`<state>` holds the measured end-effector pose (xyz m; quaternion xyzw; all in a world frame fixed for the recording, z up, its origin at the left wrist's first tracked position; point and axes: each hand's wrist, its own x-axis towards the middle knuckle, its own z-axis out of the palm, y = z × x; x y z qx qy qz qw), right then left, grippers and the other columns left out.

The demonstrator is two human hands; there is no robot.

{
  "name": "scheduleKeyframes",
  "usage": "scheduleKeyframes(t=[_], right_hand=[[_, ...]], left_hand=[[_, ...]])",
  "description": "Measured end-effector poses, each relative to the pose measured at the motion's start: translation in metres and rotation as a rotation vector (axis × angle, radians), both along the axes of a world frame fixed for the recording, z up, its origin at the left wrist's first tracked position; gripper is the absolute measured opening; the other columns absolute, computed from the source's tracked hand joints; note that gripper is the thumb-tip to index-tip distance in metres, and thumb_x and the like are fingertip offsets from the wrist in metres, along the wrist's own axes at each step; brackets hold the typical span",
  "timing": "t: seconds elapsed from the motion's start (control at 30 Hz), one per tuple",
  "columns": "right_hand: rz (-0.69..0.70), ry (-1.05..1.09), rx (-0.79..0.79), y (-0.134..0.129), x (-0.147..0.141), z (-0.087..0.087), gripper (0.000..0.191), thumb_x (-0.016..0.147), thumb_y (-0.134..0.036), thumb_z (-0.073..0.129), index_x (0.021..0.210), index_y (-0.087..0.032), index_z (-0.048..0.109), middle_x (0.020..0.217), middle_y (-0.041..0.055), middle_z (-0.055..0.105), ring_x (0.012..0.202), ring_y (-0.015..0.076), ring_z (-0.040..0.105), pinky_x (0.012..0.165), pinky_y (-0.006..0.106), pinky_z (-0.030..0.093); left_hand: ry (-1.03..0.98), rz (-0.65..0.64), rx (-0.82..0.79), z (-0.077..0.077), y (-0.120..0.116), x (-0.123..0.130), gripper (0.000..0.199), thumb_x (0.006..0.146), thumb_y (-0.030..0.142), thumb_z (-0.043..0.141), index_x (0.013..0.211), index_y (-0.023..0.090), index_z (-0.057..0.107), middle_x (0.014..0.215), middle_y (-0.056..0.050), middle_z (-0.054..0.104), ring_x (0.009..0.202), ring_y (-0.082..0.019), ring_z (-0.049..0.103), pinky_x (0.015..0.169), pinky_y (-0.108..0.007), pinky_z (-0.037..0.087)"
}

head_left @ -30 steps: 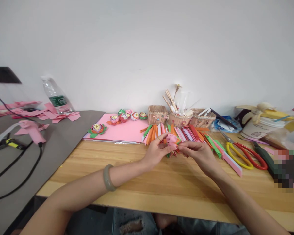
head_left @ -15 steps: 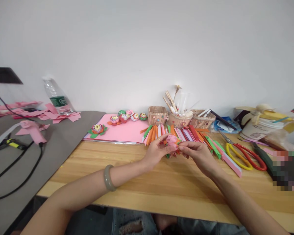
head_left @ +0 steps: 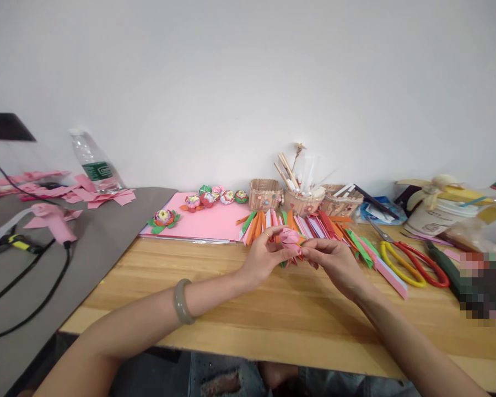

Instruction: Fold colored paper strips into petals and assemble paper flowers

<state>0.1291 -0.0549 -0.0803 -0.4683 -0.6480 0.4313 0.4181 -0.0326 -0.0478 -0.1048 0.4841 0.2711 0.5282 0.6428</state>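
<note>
A pink paper flower (head_left: pixel 290 237) is held up between my two hands, above the front of the table. My left hand (head_left: pixel 268 252) closes round it from the left, thumb across its lower front. From the right, the thumb and fingertips of my right hand (head_left: pixel 330 256) pinch its lower edge. My fingers hide the underside of the flower. Behind my hands fans a row of folded paper strips (head_left: pixel 256 227) in orange, green, pink, red and white. Finished paper flowers (head_left: pixel 208 199) sit on pink paper sheets (head_left: pixel 206 226), and a larger one (head_left: pixel 164 220) stands at their left corner.
Small woven baskets (head_left: pixel 265 194) line the wall, one with sticks and pens. Scissors (head_left: pixel 405 259) with yellow and red handles lie on the right, near a paper tub (head_left: pixel 432 218). On the grey mat (head_left: pixel 107 242) are a pink glue gun (head_left: pixel 55 221), cables and a plastic bottle (head_left: pixel 94 164).
The flower's pink petals look turned slightly between my fingers. Both hands keep almost the same place and grip.
</note>
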Motion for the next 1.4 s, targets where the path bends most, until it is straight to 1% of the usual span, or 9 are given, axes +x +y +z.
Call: scheduleKeyframes(t=[0.27,0.4,0.57,0.73,0.87,0.97,1.13,1.23,1.4], right_hand=[[-0.003,0.054,-0.004,0.0,0.0,-0.002,0.026,0.072,-0.041,0.064,0.065,-0.016,0.067,0.057,0.0013,0.06,0.05,0.0103,0.045,0.048,0.024,0.037],[-0.01,0.063,-0.001,0.001,0.001,-0.004,0.026,0.072,-0.042,0.063,0.068,-0.016,0.068,0.058,0.0021,0.061,0.051,0.011,0.047,0.046,0.023,0.037],[-0.012,0.026,0.01,-0.001,0.002,0.0,0.024,0.073,-0.039,0.062,0.07,-0.016,0.068,0.058,0.002,0.06,0.049,0.0104,0.045,0.044,0.023,0.036],[-0.057,-0.044,0.073,-0.006,-0.003,0.006,0.021,0.073,-0.035,0.061,0.062,-0.017,0.065,0.055,-0.0003,0.058,0.048,0.01,0.045,0.046,0.023,0.035],[-0.133,-0.1,0.157,-0.008,-0.009,0.003,0.016,0.071,-0.032,0.062,0.066,-0.017,0.065,0.061,0.0015,0.061,0.056,0.0134,0.049,0.053,0.025,0.037],[-0.168,-0.126,0.19,-0.008,-0.011,0.001,0.016,0.071,-0.033,0.063,0.067,-0.018,0.066,0.06,0.0021,0.061,0.055,0.014,0.048,0.052,0.026,0.035],[-0.067,-0.111,0.111,-0.007,-0.009,0.006,0.02,0.072,-0.035,0.062,0.065,-0.017,0.065,0.06,0.0014,0.062,0.055,0.013,0.05,0.052,0.024,0.038],[-0.006,-0.09,0.054,-0.005,-0.005,0.008,0.022,0.072,-0.035,0.062,0.062,-0.017,0.064,0.057,0.0,0.06,0.052,0.0107,0.047,0.05,0.023,0.036],[0.018,-0.059,0.006,-0.002,-0.002,0.005,0.021,0.071,-0.034,0.063,0.06,-0.016,0.063,0.058,0.0,0.06,0.052,0.0095,0.043,0.05,0.022,0.035]], left_hand=[[-0.078,0.022,-0.029,0.003,0.0,0.001,0.046,0.06,0.023,0.074,0.101,0.016,0.056,0.098,-0.003,0.06,0.087,-0.015,0.056,0.079,-0.028,0.044],[-0.088,-0.003,-0.055,0.005,0.0,0.001,0.045,0.06,0.024,0.073,0.102,0.017,0.058,0.098,-0.003,0.06,0.082,-0.013,0.056,0.075,-0.027,0.045],[-0.077,0.0,-0.058,0.006,0.0,0.001,0.045,0.059,0.025,0.074,0.101,0.018,0.059,0.099,-0.003,0.061,0.083,-0.014,0.056,0.076,-0.028,0.045],[-0.027,0.039,-0.026,0.005,0.0,0.001,0.046,0.059,0.025,0.074,0.101,0.017,0.056,0.096,-0.004,0.062,0.085,-0.015,0.057,0.077,-0.028,0.045],[0.023,0.065,0.002,0.003,-0.001,0.001,0.048,0.062,0.026,0.073,0.103,0.017,0.051,0.09,-0.003,0.062,0.08,-0.015,0.059,0.076,-0.028,0.045],[0.021,0.089,0.019,0.002,-0.001,0.001,0.046,0.062,0.025,0.072,0.101,0.017,0.05,0.095,-0.004,0.06,0.081,-0.014,0.059,0.075,-0.027,0.046],[0.026,0.08,0.026,0.001,-0.002,0.001,0.048,0.062,0.025,0.073,0.103,0.017,0.048,0.094,-0.003,0.06,0.08,-0.014,0.058,0.074,-0.026,0.046],[0.034,0.046,0.027,0.001,-0.002,0.0,0.049,0.063,0.025,0.072,0.104,0.017,0.047,0.089,-0.003,0.061,0.077,-0.013,0.058,0.073,-0.027,0.047],[0.031,0.022,0.03,0.0,-0.001,0.0,0.05,0.063,0.024,0.072,0.105,0.017,0.046,0.083,-0.001,0.061,0.073,-0.012,0.058,0.071,-0.027,0.047]])
